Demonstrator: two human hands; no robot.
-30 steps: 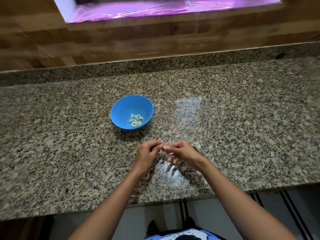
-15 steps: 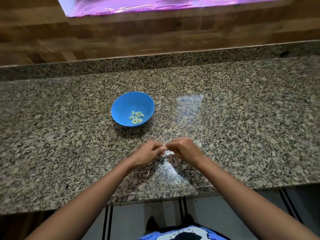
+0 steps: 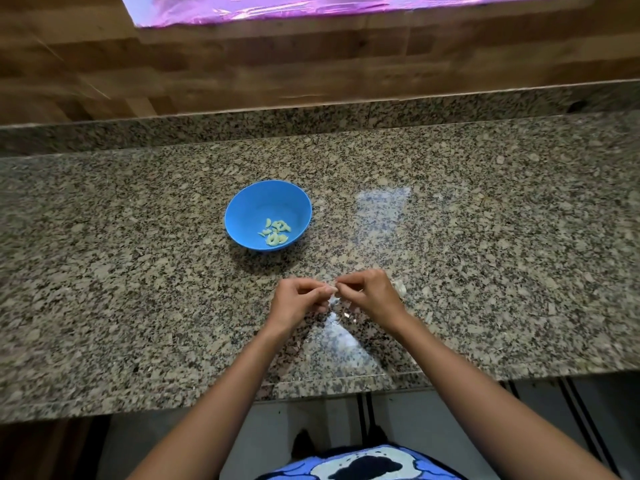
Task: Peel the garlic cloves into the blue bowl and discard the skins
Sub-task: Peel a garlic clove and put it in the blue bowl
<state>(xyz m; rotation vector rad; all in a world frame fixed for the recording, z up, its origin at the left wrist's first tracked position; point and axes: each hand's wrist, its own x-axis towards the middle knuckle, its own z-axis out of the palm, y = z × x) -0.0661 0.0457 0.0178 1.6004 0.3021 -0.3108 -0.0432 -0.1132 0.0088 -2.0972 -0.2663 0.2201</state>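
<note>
One granite counter [image 3: 138,289] fills mid-frame, with the bowl [image 3: 249,206] centre-left on it. Just below the bowl, the left hand [image 3: 296,303] and right hand [image 3: 369,294] meet fingertip to fingertip, both curled. Peeled cloves [image 3: 275,232] lie in the bowl's bottom. The hands pinch what looks like a clove [image 3: 333,289], with white skin [image 3: 334,301] hanging under it
</note>
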